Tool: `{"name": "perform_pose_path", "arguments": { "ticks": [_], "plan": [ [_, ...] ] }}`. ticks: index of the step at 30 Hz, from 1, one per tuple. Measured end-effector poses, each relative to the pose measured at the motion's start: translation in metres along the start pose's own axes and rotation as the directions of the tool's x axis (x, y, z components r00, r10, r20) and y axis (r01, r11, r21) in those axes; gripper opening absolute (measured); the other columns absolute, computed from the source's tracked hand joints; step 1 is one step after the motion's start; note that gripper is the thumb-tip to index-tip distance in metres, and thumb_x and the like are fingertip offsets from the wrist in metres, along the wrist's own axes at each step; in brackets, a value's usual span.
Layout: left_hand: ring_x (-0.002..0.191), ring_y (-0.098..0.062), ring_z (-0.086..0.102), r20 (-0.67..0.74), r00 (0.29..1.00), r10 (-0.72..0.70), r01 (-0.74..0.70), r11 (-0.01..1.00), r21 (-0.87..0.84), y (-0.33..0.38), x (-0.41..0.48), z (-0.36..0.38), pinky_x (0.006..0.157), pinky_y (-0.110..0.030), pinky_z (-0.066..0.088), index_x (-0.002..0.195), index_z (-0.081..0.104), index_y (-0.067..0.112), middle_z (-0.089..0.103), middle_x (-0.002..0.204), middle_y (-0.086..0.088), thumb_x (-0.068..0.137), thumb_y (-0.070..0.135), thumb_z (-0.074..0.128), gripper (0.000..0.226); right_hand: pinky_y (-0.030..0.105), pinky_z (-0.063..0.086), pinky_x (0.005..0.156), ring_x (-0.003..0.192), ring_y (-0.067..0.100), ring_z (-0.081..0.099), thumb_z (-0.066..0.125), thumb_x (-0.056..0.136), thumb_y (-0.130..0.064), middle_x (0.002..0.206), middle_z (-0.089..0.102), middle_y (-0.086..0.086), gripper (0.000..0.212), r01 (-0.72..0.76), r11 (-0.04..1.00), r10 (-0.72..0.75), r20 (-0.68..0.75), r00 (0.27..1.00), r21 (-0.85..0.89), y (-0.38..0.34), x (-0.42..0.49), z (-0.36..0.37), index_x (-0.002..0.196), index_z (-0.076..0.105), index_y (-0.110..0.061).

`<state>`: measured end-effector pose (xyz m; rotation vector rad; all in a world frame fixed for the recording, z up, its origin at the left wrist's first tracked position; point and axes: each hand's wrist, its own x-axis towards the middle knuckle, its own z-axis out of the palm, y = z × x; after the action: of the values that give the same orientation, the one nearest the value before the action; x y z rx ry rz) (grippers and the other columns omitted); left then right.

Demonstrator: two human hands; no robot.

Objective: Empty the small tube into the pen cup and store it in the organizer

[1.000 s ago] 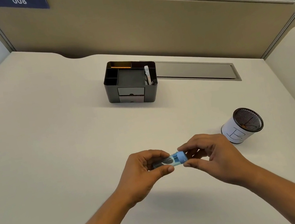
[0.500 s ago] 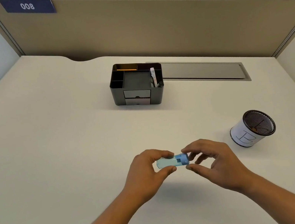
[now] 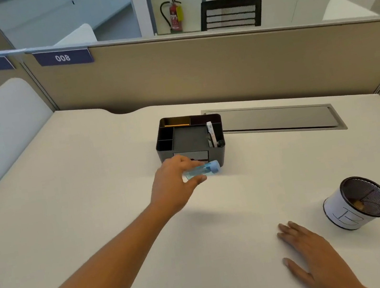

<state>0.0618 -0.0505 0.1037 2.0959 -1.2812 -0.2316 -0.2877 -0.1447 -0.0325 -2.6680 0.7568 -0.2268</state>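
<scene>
left hand pinching blue capped tube thumb-under, fingers-over, held sideways mid-frame just in front of black desk organizer | likely lining up for a compartment | right hand flat, fingers spread, empty, lower right on desk, probably bracing | mesh pen cup far right, apart

- One view only, from a wide-angle camera worn on the person's head.
- It looks forward and down across the pale beige surface, taking in the beige fabric partition at the far edge.
- Both forearms enter from the bottom edge, close to the lens.
- Straight edges bow toward the frame's borders.
</scene>
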Motion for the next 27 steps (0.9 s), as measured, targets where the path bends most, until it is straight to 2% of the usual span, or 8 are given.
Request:
{"name": "perform_pose_path", "arguments": {
  "ticks": [4,6,8,11,14,18,25,27],
  "plan": [
    [0.090,-0.016,0.054,-0.017,1.000,0.014,-0.011,0.985,0.172,-0.014,0.056,-0.009,0.075,-0.035,0.052,0.118,0.068,0.027,0.064,0.103,0.002,0.082,0.035,0.074,0.037,0.027,0.047,0.098,0.130,0.013,0.053,0.060,0.080,-0.056,0.138,0.057,-0.014,0.053,0.040,0.999,-0.040,-0.042,0.998,-0.003,0.006,0.010,0.001,0.124,0.065,-0.027],
    [0.089,-0.017,0.055,-0.014,1.000,0.007,-0.004,0.978,0.207,-0.019,0.077,-0.010,0.075,-0.036,0.054,0.117,0.068,0.028,0.064,0.104,0.001,0.082,0.035,0.074,0.037,0.027,0.050,0.094,0.125,0.014,0.057,0.054,0.083,-0.060,0.134,0.061,-0.013,0.051,0.061,0.998,-0.061,-0.057,0.997,-0.006,0.008,0.012,0.003,0.120,0.068,-0.027],
    [0.089,-0.018,0.056,0.002,1.000,-0.014,0.013,0.971,0.240,-0.022,0.093,-0.009,0.075,-0.038,0.056,0.117,0.069,0.028,0.064,0.104,0.001,0.081,0.036,0.074,0.037,0.021,0.050,0.090,0.124,0.012,0.057,0.043,0.086,-0.065,0.131,0.062,-0.013,0.056,0.072,0.997,-0.072,-0.074,0.995,0.006,0.009,0.014,0.004,0.116,0.070,-0.027],
    [0.090,-0.019,0.056,0.019,0.998,-0.063,0.055,0.956,0.288,-0.030,0.105,-0.006,0.076,-0.038,0.056,0.117,0.068,0.028,0.064,0.104,0.001,0.081,0.037,0.074,0.037,0.017,0.041,0.088,0.123,0.009,0.053,0.044,0.085,-0.065,0.128,0.065,-0.011,0.055,0.072,0.997,-0.068,-0.111,0.991,0.039,0.009,0.015,0.004,0.113,0.071,-0.026],
    [0.090,-0.018,0.054,0.066,0.996,-0.063,0.037,0.939,0.341,-0.038,0.110,-0.001,0.075,-0.036,0.055,0.119,0.067,0.028,0.064,0.106,0.000,0.083,0.037,0.073,0.038,0.021,0.050,0.086,0.122,0.009,0.053,0.046,0.084,-0.064,0.126,0.068,-0.009,0.052,0.080,0.996,-0.075,-0.125,0.989,0.040,0.009,0.016,0.003,0.113,0.070,-0.027],
    [0.092,-0.018,0.053,0.098,0.993,-0.063,0.025,0.935,0.354,-0.042,0.114,0.003,0.076,-0.037,0.054,0.123,0.065,0.027,0.063,0.107,-0.001,0.084,0.035,0.071,0.040,0.021,0.053,0.079,0.123,0.007,0.053,0.048,0.083,-0.065,0.129,0.064,-0.014,0.050,0.064,0.997,-0.060,-0.103,0.993,0.042,0.006,0.016,0.000,0.117,0.066,-0.033],
    [0.096,-0.020,0.053,0.109,0.993,-0.048,0.013,0.954,0.300,-0.045,0.115,0.005,0.078,-0.036,0.054,0.128,0.061,0.026,0.063,0.112,-0.004,0.084,0.032,0.072,0.045,0.035,0.057,0.087,0.126,0.012,0.055,0.069,0.072,-0.051,0.132,0.064,-0.012,0.051,0.018,0.999,-0.016,-0.066,0.998,0.032,0.004,0.015,-0.002,0.117,0.070,-0.027],
    [0.102,-0.021,0.053,0.108,0.994,-0.024,-0.007,0.961,0.277,-0.045,0.112,0.006,0.081,-0.038,0.053,0.130,0.059,0.026,0.063,0.115,-0.004,0.082,0.031,0.074,0.051,0.034,0.057,0.087,0.126,0.013,0.057,0.071,0.070,-0.049,0.133,0.063,-0.012,0.053,0.019,0.998,-0.016,-0.050,0.999,0.052,0.001,0.014,-0.004,0.118,0.069,-0.027]
  ]
}}
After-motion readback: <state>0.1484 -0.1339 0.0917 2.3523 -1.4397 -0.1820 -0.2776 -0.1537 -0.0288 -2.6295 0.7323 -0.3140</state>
